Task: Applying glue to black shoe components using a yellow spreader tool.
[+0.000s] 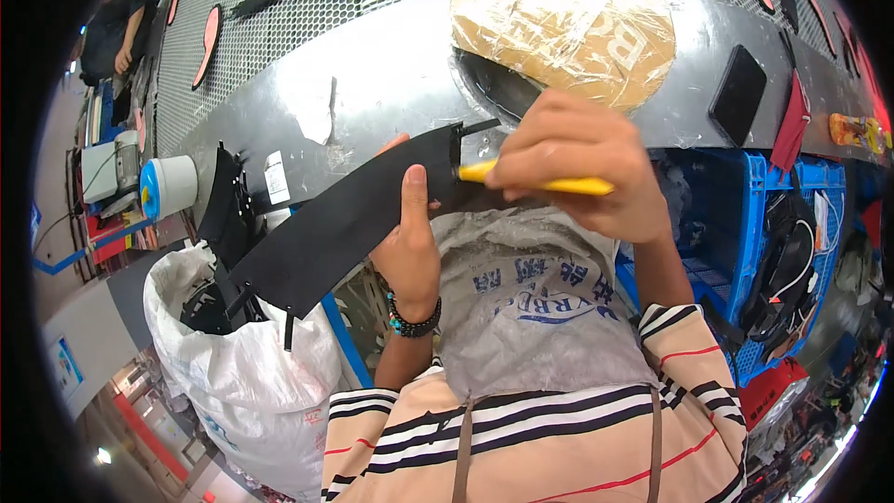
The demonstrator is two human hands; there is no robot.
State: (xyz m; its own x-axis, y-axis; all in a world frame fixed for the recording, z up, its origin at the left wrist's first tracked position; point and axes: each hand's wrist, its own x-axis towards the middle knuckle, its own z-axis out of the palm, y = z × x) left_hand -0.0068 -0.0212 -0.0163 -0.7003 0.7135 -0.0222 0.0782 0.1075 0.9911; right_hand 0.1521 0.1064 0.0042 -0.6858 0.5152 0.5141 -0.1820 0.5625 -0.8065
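Note:
A long, curved black flat piece point(340, 224), perhaps a shoe part, is gripped in my left hand point(410, 251), the thumb on its upper face and the fingers behind it. Small narrow tabs stick out at its two ends. My right hand point(582, 158) is closed around a slim yellow-handled tool point(582, 185). The tool's tip meets the right end of the black piece; what kind of tip it has is hidden. Just beyond my hands stands a round dark pot point(498, 84), partly covered by a cardboard disc point(568, 19) wrapped in clear tape.
Past the metal ledge point(391, 56) runs a mesh surface point(270, 47) with pink-and-black sole shapes. A phone point(738, 95) lies at right above a blue crate point(745, 261). A white sack point(242, 382) with black pieces stands at left, near a white tub point(177, 184).

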